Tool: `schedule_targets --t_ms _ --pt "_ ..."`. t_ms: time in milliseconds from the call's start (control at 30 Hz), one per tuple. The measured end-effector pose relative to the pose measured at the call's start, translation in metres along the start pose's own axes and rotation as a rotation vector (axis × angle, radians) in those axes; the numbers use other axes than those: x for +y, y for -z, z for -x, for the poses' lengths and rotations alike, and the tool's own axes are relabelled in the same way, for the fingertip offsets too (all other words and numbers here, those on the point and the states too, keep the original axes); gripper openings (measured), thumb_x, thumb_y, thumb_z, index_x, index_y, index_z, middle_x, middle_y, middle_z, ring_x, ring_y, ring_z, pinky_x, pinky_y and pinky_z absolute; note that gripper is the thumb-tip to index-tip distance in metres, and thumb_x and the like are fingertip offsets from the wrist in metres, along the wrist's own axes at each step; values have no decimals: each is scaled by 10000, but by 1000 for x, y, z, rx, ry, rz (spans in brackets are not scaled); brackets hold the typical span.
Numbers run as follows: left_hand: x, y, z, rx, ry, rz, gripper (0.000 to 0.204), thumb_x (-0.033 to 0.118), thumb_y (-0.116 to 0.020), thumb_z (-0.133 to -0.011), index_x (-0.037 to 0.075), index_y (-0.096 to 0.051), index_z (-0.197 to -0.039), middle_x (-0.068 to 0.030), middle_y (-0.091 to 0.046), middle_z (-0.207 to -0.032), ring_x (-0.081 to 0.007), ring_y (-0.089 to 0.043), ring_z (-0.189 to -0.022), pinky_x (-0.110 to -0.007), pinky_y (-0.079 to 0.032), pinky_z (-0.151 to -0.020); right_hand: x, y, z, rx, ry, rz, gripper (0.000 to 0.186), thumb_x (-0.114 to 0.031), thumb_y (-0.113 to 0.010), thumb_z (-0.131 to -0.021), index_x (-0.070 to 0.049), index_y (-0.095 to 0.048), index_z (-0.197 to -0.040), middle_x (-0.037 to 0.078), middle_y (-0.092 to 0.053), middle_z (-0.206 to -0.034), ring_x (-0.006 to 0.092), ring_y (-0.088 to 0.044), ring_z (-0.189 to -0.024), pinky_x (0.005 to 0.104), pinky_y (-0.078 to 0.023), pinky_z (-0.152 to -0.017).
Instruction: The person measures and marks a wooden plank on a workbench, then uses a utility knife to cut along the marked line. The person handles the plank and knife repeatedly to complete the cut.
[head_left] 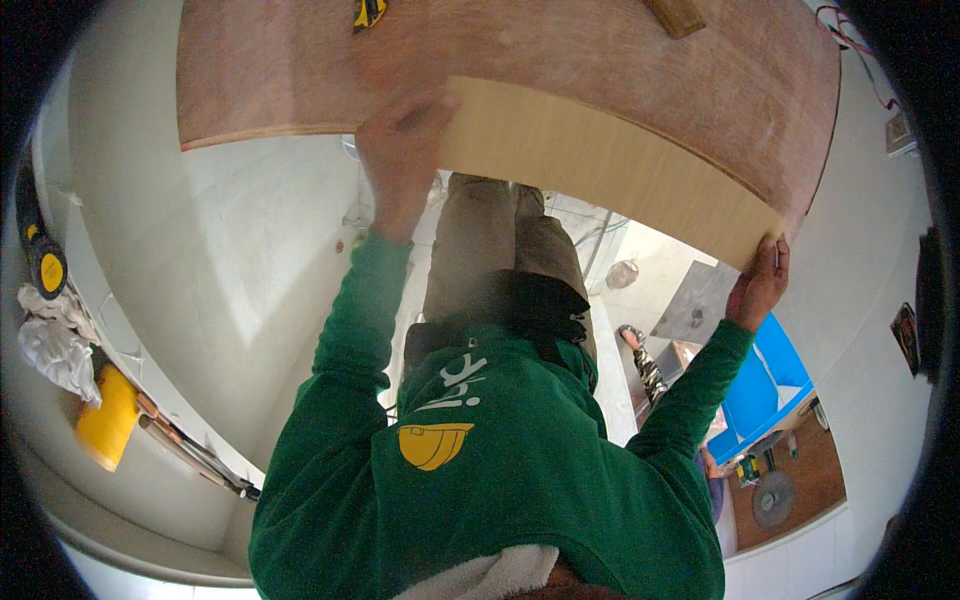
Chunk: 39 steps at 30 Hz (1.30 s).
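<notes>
A long, pale strip of thin wood board (600,160) spans between my two hands along the near edge of a reddish-brown wooden tabletop (290,70). My left hand (405,150) is closed on the strip's left end, slightly blurred by motion. At the lower right end, my right hand (762,285) pinches the strip's corner between thumb and fingers. Whether the strip rests on the tabletop or is held just above it, I cannot tell. A yellow-and-black hand tool (369,13) and a short wood block (677,15) lie farther back on the tabletop.
To the left, a ledge holds a black-and-yellow round tool (50,268), crumpled white material (60,350) and a yellow object (108,415). At lower right are a blue box (745,395), a brown board (810,475) and another person's foot (630,337).
</notes>
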<state>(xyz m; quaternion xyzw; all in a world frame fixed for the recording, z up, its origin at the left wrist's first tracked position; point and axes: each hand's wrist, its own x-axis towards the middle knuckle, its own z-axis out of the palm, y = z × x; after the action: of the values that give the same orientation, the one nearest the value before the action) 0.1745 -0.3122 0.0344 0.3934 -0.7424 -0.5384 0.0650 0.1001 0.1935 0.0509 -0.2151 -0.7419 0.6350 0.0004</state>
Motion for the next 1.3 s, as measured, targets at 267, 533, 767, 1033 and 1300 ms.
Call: schedule_targets --t_ms 267,533,767,1033,1300 --pt "4 -1 2 44 29 41 325 240 -906 -885 -12 -844 -1081 -85 -823 -972 -139 -730 -863 -306 -586 -806 3 -5 0 14 -26 22 349 -171 -674 -1092 31 -644 -1375 129 -732 -1292 208 -689 -1158 358 -553 -1039" --pt "10 -2 2 44 87 29 289 206 -883 -914 -13 -843 -1098 -84 -818 -962 -133 -730 -865 -290 -581 -815 0 -5 -2 -17 -67 -53 384 -155 -657 -1102 13 -593 -1442 129 -716 -1353 204 -686 -1207 363 -546 -1079" --pt "8 -3 0 36 99 35 250 143 -882 -928 -6 -830 -1121 -51 -795 -977 -111 -695 -852 -271 -586 -772 1 -9 -3 45 -71 -52 386 -163 -639 -1108 2 -619 -1456 135 -724 -1333 224 -688 -1192 378 -554 -1065" --pt "13 1 1 8 118 -15 214 175 -863 -927 16 -850 -1071 -60 -813 -946 -105 -710 -845 -281 -572 -789 -4 -17 1 43 -84 -28 436 -177 -645 -1111 25 -570 -1490 130 -695 -1380 199 -665 -1242 377 -529 -1107" --pt "12 1 -3 -25 65 -131 234 173 -858 -925 19 -830 -1098 -54 -805 -942 -114 -706 -835 -296 -574 -791 2 -11 -2 57 -119 -4 431 -193 -654 -1108 29 -585 -1471 130 -712 -1344 207 -692 -1205 365 -567 -1046"
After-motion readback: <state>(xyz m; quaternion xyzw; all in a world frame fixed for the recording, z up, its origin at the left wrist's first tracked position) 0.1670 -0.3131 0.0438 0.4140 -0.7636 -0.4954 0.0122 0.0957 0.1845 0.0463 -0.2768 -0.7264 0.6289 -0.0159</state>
